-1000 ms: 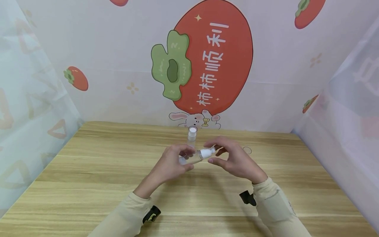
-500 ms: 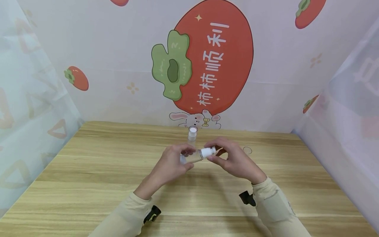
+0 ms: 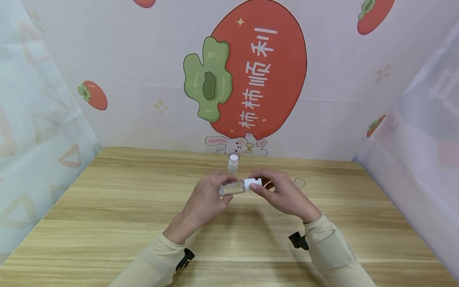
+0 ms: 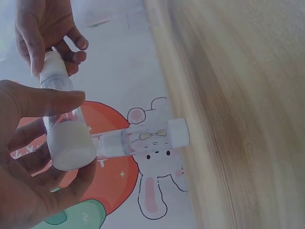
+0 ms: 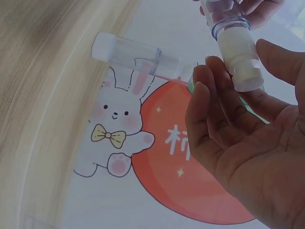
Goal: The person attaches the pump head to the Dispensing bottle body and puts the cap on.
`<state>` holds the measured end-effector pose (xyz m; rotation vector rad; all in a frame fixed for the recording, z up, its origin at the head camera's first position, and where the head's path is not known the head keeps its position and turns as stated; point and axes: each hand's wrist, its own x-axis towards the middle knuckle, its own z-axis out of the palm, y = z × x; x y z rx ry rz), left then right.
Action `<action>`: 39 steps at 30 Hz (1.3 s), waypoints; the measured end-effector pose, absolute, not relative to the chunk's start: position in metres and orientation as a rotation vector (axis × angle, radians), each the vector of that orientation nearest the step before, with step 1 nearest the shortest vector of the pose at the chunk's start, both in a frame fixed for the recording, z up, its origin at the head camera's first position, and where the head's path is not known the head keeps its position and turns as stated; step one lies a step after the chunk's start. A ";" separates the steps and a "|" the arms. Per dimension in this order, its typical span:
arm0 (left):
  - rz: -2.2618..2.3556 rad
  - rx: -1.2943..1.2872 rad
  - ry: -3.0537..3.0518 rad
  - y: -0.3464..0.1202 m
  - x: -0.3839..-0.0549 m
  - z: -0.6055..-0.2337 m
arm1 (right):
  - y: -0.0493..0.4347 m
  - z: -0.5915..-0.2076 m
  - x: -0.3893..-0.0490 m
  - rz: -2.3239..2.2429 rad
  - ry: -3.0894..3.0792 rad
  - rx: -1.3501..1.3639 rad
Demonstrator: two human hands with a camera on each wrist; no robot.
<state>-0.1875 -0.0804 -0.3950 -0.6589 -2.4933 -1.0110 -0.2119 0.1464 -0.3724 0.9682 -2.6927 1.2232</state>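
A small clear pump bottle [image 3: 233,188] with a white top and white base lies nearly level in the air between my hands. My left hand [image 3: 208,195] grips its body near the base, thumb on one side and fingers on the other. On the white pump top [image 3: 252,184] my right hand [image 3: 287,195] has its thumb and fingers, as the head view shows. In the right wrist view, the right fingers [image 5: 214,105] curve beside that top. Behind stands a second clear bottle [image 3: 232,165], upright on the wooden table, with a white pump top and a white base.
The wooden table [image 3: 125,207] meets a printed backdrop [image 3: 143,48] at its far edge. Right of the hands a thin round outline [image 3: 299,181], perhaps of a clear piece, shows on the table. Dark wrist mounts [image 3: 299,240] hang under both sleeves.
The held bottle has tipped closer to level. My right hand's thumb has come onto the white pump top, where earlier it stood just off it. The standing bottle has not moved.
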 end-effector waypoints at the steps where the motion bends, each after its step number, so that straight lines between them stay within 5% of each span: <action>1: -1.008 -0.657 -2.494 -0.080 -0.187 -0.395 | 0.146 -0.373 -0.212 1.220 -2.700 0.959; 39: -1.387 -0.638 -2.629 -0.084 -0.192 -0.394 | 0.153 -0.372 -0.214 1.172 -2.547 1.166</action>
